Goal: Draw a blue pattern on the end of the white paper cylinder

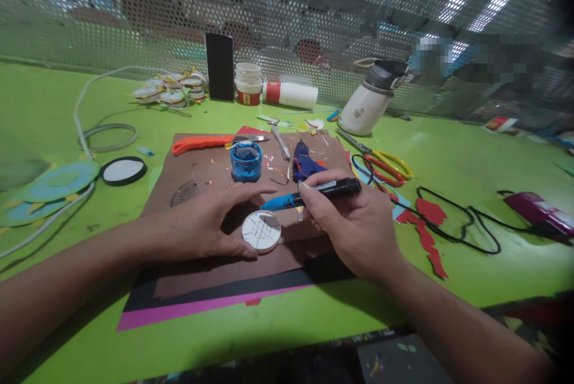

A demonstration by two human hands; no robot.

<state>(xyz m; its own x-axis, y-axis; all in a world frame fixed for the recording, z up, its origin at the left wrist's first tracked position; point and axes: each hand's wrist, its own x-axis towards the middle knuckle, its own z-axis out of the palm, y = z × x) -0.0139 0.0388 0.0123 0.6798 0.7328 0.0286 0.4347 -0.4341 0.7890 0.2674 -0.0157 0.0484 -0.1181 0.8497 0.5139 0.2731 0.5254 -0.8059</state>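
Note:
My left hand [210,221] rests on a brown card sheet [201,177], its thumb and fingers curved around a small white disc [261,231] with pencil lines on it, holding it by the edge. My right hand [354,222] is closed on a black marker with a blue end [314,192], held level just above and behind the disc, blue end pointing left. A blue glue gun [304,164] lies just beyond my right hand. A small blue pot [246,160] stands behind the disc.
Orange-handled cutter [201,143], red and yellow scissors [381,164], black cable [452,222], red paper scraps [428,234], white jug [370,106], paper cups [248,83], a black phone [219,66] upright, round blue cutouts [58,183] and a black-rimmed disc [123,170] at left. Mesh wall behind.

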